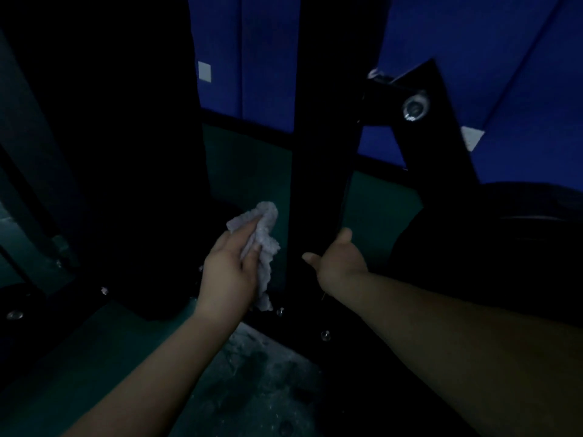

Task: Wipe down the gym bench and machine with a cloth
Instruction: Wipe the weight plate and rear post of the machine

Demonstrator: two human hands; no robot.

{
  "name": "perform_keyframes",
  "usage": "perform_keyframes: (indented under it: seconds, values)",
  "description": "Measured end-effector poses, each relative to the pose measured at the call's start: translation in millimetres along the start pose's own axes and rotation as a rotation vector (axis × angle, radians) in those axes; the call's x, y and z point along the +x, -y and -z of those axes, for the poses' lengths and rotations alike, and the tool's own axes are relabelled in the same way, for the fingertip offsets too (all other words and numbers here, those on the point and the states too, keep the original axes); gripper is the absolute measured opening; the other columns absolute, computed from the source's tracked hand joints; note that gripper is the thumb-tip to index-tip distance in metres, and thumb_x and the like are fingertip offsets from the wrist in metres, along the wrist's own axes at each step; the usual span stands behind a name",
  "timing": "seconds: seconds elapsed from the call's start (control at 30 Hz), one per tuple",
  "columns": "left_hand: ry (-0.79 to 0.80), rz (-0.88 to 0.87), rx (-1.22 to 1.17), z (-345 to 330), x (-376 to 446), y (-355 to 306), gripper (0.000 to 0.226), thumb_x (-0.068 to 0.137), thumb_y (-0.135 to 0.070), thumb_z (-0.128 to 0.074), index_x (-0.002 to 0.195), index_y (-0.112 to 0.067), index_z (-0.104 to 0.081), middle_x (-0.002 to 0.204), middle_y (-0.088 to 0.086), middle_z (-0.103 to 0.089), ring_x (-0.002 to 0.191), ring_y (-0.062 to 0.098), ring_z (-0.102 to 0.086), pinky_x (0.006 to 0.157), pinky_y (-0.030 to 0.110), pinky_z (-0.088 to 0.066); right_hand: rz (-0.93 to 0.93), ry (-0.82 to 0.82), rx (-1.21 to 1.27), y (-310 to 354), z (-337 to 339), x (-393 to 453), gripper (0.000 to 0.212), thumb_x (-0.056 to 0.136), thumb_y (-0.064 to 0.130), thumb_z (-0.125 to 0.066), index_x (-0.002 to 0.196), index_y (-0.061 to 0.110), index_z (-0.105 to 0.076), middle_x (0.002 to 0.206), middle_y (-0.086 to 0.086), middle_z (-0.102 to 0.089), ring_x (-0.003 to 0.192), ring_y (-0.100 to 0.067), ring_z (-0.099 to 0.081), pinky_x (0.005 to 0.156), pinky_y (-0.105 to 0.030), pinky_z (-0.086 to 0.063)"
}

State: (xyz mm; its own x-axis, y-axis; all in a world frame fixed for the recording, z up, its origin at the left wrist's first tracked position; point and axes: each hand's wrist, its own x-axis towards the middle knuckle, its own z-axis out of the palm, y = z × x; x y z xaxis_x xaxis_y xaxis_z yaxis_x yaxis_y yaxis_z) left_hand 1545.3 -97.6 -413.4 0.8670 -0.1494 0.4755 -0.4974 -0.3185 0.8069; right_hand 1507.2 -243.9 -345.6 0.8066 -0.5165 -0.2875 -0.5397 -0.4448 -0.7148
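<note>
One pale crumpled cloth [263, 247] sits at centre, gripped by the left hand [232, 272] beside one black machine upright [318, 152]. At three o'clock, the right hand [339, 261] seems to rest open-fingered against the post, holding nothing. Four small bolts [325, 335] glint dimly below.

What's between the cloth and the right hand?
The machine's black upright post stands between the cloth and the right hand, seen in the head view.
</note>
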Motion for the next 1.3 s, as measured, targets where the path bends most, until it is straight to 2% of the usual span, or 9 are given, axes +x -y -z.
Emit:
perform_keyframes:
  seconds: [0.2, 0.3, 0.43, 0.53, 0.77, 0.9, 1.07, 1.17, 1.3]
  values:
    - [-0.005, -0.260, 0.127, 28, 6, -59, 0.043, 0.094, 0.000, -0.052, 0.133, -0.018, -0.052, 0.125, 0.015, -0.052, 0.118, 0.008, -0.044, 0.097, -0.001, -0.027, 0.003, 0.066, -0.254, 14, 18, -20, 0.069, 0.093, 0.024, -0.059, 0.142, 0.001, -0.016, 0.144, -0.017, -0.030, 0.125, -0.025, -0.042, 0.097, -0.033, -0.040]
    - [-0.066, -0.388, 0.193, 30, 23, -92, 0.046, 0.092, 0.004, -0.053, 0.134, -0.014, -0.051, 0.114, 0.010, -0.049, 0.107, 0.000, -0.041, 0.095, -0.003, -0.025, 0.182, 0.126, -0.310, 7, 42, -52, 0.065, 0.094, 0.020, -0.057, 0.145, 0.012, -0.018, 0.141, -0.014, -0.029, 0.118, -0.024, -0.047, 0.093, -0.031, -0.044]
    - [-0.059, -0.257, -0.065, 12, 51, -158, 0.036, 0.096, -0.012, -0.052, 0.131, -0.020, -0.052, 0.125, 0.001, -0.054, 0.111, 0.006, -0.050, 0.088, 0.002, -0.032, 0.416, 0.081, -0.244, -8, 80, -86, 0.049, 0.095, 0.017, -0.052, 0.140, 0.021, -0.035, 0.131, -0.006, -0.040, 0.093, -0.012, -0.048, 0.080, -0.019, -0.041]
    - [-0.064, -0.007, -0.474, -1, 54, -181, 0.034, 0.087, -0.039, -0.067, 0.115, -0.025, -0.054, 0.097, -0.008, -0.068, 0.090, 0.004, -0.066, 0.076, 0.021, -0.050, 0.479, 0.037, -0.196, -17, 103, -101, 0.038, 0.095, 0.011, -0.049, 0.131, 0.024, -0.046, 0.123, 0.000, -0.047, 0.096, -0.008, -0.050, 0.079, -0.016, -0.040]
    - [0.367, 0.128, 0.446, 12, -2, -80, 0.020, 0.087, -0.061, -0.052, 0.098, -0.044, -0.052, 0.105, 0.002, -0.057, 0.097, 0.023, -0.058, 0.086, 0.045, -0.049, 0.574, -0.111, -0.157, -33, 137, -119, 0.038, 0.092, 0.000, -0.046, 0.112, 0.031, -0.057, 0.112, 0.010, -0.051, 0.084, 0.004, -0.051, 0.066, -0.004, -0.040]
    - [0.343, 0.110, 0.161, 9, -6, -116, 0.011, 0.090, -0.058, -0.052, 0.085, -0.067, -0.050, 0.112, -0.003, -0.055, 0.104, 0.018, -0.055, 0.090, 0.045, -0.047, 0.650, -0.196, -0.161, -30, 146, -115, 0.033, 0.093, 0.003, -0.048, 0.112, 0.027, -0.059, 0.112, 0.007, -0.052, 0.089, -0.001, -0.052, 0.077, -0.011, -0.043]
    - [0.077, -0.070, 0.170, -22, 26, -158, 0.036, 0.080, -0.070, -0.055, 0.103, -0.042, -0.052, 0.105, -0.003, -0.058, 0.092, 0.014, -0.061, 0.084, 0.042, -0.053, 0.757, -0.267, -0.193, -30, 164, -104, 0.042, 0.093, 0.005, -0.051, 0.127, 0.029, -0.052, 0.112, 0.006, -0.050, 0.093, -0.006, -0.052, 0.081, -0.016, -0.044]
    - [0.191, -0.146, 0.503, -30, 29, -131, 0.054, 0.096, -0.037, -0.049, 0.142, -0.049, -0.025, 0.118, 0.005, -0.038, 0.100, 0.025, -0.049, 0.087, 0.035, -0.049, 0.676, -0.164, -0.131, -37, 171, -95, 0.057, 0.092, 0.010, -0.056, 0.137, 0.039, -0.038, 0.112, 0.006, -0.044, 0.092, -0.007, -0.051, 0.080, -0.018, -0.044]
    - [0.366, -0.088, 0.753, -47, 4, -103, 0.062, 0.097, -0.018, -0.042, 0.150, -0.036, -0.014, 0.124, 0.014, -0.035, 0.104, 0.033, -0.046, 0.086, 0.037, -0.046, 0.646, -0.126, -0.031, -37, 172, -87, 0.065, 0.090, 0.015, -0.060, 0.140, 0.044, -0.030, 0.107, 0.009, -0.041, 0.087, -0.010, -0.054, 0.071, -0.015, -0.044]
